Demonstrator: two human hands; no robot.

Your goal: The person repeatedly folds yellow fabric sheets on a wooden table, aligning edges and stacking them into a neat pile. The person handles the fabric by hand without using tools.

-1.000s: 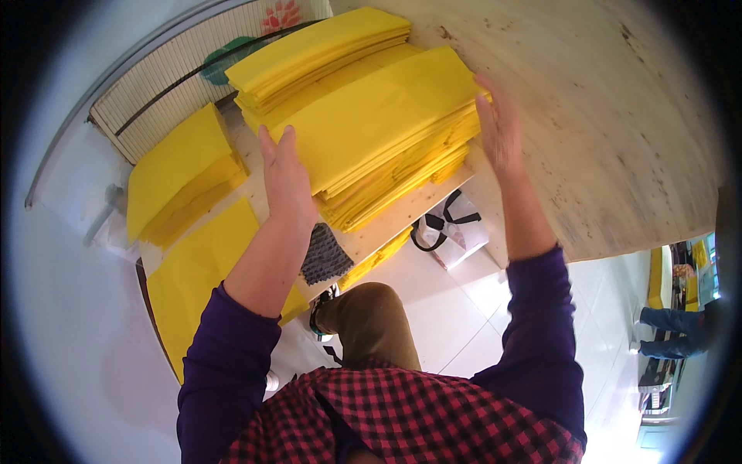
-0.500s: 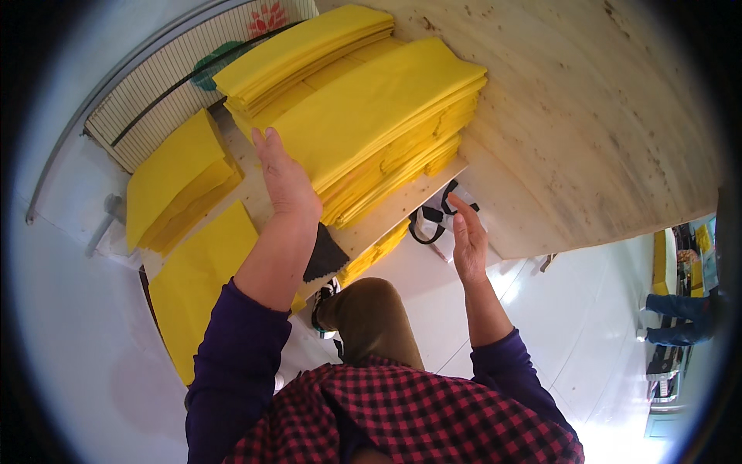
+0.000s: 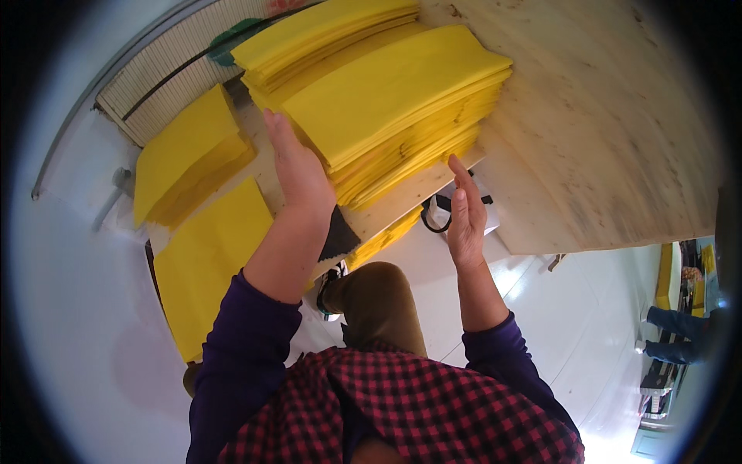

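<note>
A tall stack of flat, yellow folded sheets [image 3: 402, 85] lies on a pale wooden board [image 3: 421, 189]; whether they are cloth or paper I cannot tell. My left hand [image 3: 300, 174] is held upright at the near left end of this stack, fingers stretched out, palm side toward the sheets and at or very close to their edges. To the right, below the stack's near right corner, my right hand [image 3: 467, 224] is raised with its fingers straight and the thumb side up. Nothing shows in either hand. A second yellow pile [image 3: 332, 39] sits right behind the stack.
A lower yellow pile [image 3: 185, 155] lies at the left, with a yellow sheet [image 3: 209, 271] nearer me. A dark cloth piece [image 3: 338, 236] hangs by the board's edge. A large wooden panel [image 3: 595, 131] rises at right. A white bag with black straps [image 3: 442, 213] stands below.
The view has shifted, so the piles appear farther right and higher. My right hand has moved up, closer to the stack's near right corner. My left hand stays beside the stack's left end.
</note>
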